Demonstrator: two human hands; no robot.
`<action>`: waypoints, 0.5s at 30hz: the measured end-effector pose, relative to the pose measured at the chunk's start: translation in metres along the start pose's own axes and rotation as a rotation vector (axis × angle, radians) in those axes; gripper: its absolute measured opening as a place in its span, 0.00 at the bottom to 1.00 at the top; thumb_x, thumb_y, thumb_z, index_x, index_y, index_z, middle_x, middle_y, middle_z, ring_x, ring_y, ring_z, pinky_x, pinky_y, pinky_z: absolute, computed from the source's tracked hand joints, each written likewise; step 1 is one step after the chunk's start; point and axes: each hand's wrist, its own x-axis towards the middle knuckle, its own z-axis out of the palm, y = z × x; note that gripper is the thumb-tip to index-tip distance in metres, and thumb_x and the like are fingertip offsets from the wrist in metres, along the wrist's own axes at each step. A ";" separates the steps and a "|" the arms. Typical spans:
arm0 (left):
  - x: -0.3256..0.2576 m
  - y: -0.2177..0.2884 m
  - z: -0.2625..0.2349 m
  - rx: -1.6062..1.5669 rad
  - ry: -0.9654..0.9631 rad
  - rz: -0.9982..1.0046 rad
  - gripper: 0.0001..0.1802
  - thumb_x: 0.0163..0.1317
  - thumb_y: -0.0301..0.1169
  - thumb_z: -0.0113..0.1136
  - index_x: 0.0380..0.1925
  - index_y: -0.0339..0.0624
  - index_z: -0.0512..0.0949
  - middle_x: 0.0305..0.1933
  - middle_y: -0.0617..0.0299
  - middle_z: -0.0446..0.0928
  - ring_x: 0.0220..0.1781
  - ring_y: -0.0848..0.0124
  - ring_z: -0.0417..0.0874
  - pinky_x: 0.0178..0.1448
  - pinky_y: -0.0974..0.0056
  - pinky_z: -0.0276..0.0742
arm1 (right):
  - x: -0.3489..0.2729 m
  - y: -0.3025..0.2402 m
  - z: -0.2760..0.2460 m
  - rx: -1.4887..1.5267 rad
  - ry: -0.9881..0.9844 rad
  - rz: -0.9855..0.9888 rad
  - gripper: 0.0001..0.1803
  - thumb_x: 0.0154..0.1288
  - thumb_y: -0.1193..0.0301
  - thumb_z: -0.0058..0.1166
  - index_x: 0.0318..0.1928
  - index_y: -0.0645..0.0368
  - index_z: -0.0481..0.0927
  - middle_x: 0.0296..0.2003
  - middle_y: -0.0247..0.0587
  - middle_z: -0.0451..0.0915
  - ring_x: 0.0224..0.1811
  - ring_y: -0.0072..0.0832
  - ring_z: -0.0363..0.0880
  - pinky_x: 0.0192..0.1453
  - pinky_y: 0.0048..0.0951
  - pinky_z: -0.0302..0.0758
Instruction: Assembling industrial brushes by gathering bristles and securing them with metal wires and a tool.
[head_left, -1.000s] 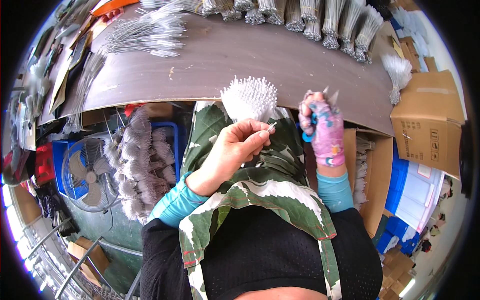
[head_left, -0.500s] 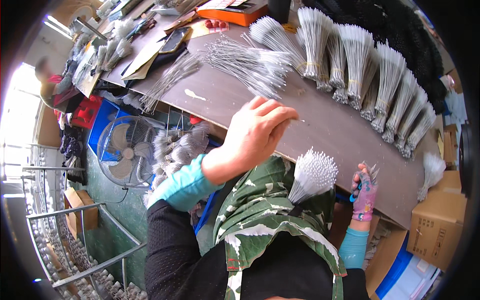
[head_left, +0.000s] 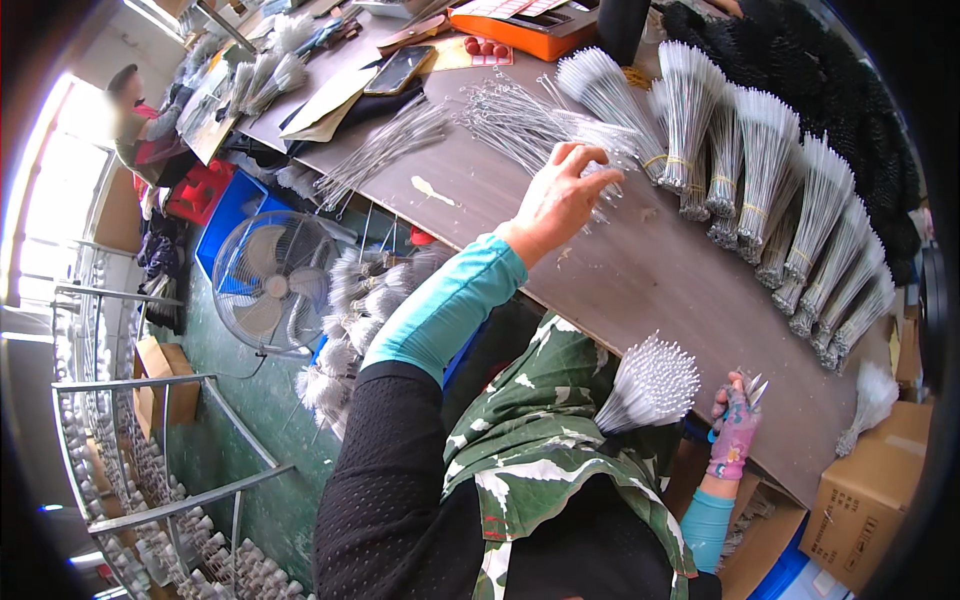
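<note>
My bare left hand point(head_left: 568, 195), below a teal sleeve, is over the near edge of a loose pile of thin wire brushes point(head_left: 515, 120) on the table. Its fingers are bent, with thumb and forefinger close together; what they pinch, if anything, I cannot make out. My right hand point(head_left: 735, 415), in a pink patterned glove, is closed round small scissors point(head_left: 758, 390) at the table's near edge, pointed blades upward. Between my hands a bundle of white-tipped wire brushes point(head_left: 655, 380) stands against my camouflage apron point(head_left: 540, 400), tips up.
Banded brush bundles point(head_left: 765, 160) line the table's far side. Loose wires point(head_left: 385, 150), a phone point(head_left: 400, 70) and an orange box point(head_left: 525, 30) lie further left. A fan point(head_left: 275, 285) and metal rack point(head_left: 190, 490) stand left, a carton point(head_left: 865, 490) right. Another person point(head_left: 150, 140) is far left.
My left hand has moved away from me, from above the table's near edge to the loose brush pile. My right hand keeps its hold on the scissors. The whole view has shifted slightly.
</note>
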 end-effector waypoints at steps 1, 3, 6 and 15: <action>-0.002 0.001 0.001 0.032 0.017 -0.052 0.20 0.48 0.19 0.59 0.43 0.51 0.78 0.46 0.61 0.71 0.51 0.57 0.70 0.53 0.57 0.72 | 0.000 0.001 0.000 0.000 0.000 0.001 0.10 0.66 0.66 0.51 0.45 0.54 0.77 0.21 0.27 0.73 0.15 0.13 0.66 0.13 0.14 0.54; -0.007 0.006 -0.002 0.007 0.025 -0.060 0.24 0.49 0.19 0.58 0.49 0.51 0.76 0.48 0.59 0.71 0.50 0.55 0.70 0.54 0.57 0.71 | -0.001 0.002 -0.001 -0.030 -0.010 -0.028 0.10 0.67 0.65 0.50 0.45 0.54 0.76 0.21 0.27 0.73 0.15 0.13 0.66 0.14 0.14 0.54; -0.021 0.024 -0.009 0.003 0.099 -0.216 0.27 0.50 0.22 0.59 0.54 0.46 0.71 0.51 0.53 0.71 0.52 0.53 0.70 0.55 0.56 0.70 | -0.003 0.000 -0.002 -0.012 -0.025 -0.023 0.11 0.68 0.64 0.49 0.46 0.54 0.76 0.21 0.27 0.73 0.16 0.13 0.66 0.15 0.14 0.55; -0.120 0.125 -0.034 -0.391 0.041 -0.556 0.20 0.51 0.22 0.60 0.46 0.38 0.73 0.44 0.51 0.73 0.47 0.55 0.75 0.52 0.59 0.71 | -0.024 0.001 0.005 0.035 -0.114 -0.102 0.12 0.69 0.64 0.48 0.46 0.56 0.77 0.22 0.29 0.73 0.18 0.13 0.66 0.18 0.13 0.59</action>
